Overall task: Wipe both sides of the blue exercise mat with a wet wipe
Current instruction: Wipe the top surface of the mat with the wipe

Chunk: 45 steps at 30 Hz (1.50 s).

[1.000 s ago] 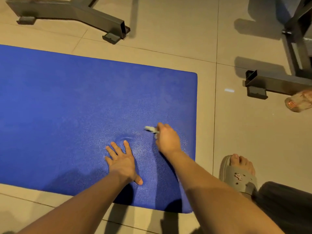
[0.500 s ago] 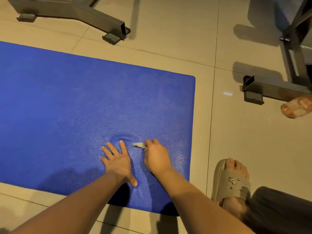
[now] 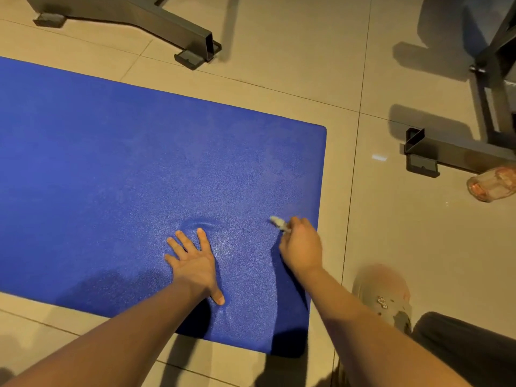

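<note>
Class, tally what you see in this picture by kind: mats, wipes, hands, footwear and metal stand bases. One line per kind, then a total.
blue exercise mat: 1
wet wipe: 1
hands: 2, the left hand and the right hand
footwear: 2, the worn clog and the loose sandal
metal stand bases: 2, the far base and the right base
Total: 8

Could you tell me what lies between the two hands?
Head view: only bare blue mat between the left hand and the right hand gripping the wet wipe.
</note>
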Motion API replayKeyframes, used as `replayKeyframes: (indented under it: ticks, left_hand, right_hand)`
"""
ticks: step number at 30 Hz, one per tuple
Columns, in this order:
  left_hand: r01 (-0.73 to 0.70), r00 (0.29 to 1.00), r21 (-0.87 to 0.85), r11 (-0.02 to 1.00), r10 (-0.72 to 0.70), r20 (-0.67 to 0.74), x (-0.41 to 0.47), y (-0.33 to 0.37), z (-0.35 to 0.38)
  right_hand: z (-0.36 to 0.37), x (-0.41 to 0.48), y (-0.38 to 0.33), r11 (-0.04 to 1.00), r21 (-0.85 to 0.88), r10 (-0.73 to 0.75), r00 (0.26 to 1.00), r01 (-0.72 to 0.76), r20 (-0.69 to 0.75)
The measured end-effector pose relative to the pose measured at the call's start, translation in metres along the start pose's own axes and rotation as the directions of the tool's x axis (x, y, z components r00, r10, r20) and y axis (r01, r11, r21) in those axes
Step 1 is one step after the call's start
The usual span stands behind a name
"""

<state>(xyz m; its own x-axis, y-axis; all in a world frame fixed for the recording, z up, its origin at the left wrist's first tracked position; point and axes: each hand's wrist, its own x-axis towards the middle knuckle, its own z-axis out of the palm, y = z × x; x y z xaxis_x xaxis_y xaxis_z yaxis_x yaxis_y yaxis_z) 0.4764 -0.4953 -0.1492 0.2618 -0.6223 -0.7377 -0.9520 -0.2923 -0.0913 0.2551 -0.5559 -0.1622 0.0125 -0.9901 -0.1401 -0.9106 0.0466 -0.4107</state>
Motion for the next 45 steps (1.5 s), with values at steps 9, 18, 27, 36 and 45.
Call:
replayKeyframes:
  ticks: [9,18,27,36,45]
  left_hand:
    - [0.01,1.0,0.001,1.0,-0.01,0.001,-0.001,0.003,-0.002]
    - [0.012,1.0,-0.024,1.0,-0.012,0.009,0.0,0.002,-0.002]
    - [-0.002,1.0,-0.035,0.999,0.001,-0.021,-0.003,0.002,-0.002]
    - [0.011,0.999,-0.022,1.0,-0.012,-0.034,-0.004,-0.001,0.0]
    - [0.024,0.989,-0.024,0.999,-0.027,-0.145,-0.039,0.002,0.006]
  right_hand:
    - [-0.013,0.027,0.034,0.994,-0.083,-0.066,0.998,0.066,0.001]
    - [-0.027,0.03,0.05,0.979,-0.159,-0.122,0.992,0.127,0.043]
    - [-0.034,-0.014,0.052,0.872,-0.263,-0.36,0.905,0.413,0.228]
    - [-0.037,0.026,0.06,0.997,-0.017,-0.077,0.987,0.08,0.144]
    - [-0.032,-0.057,0.07,0.987,0.065,-0.159,0.96,0.148,0.229]
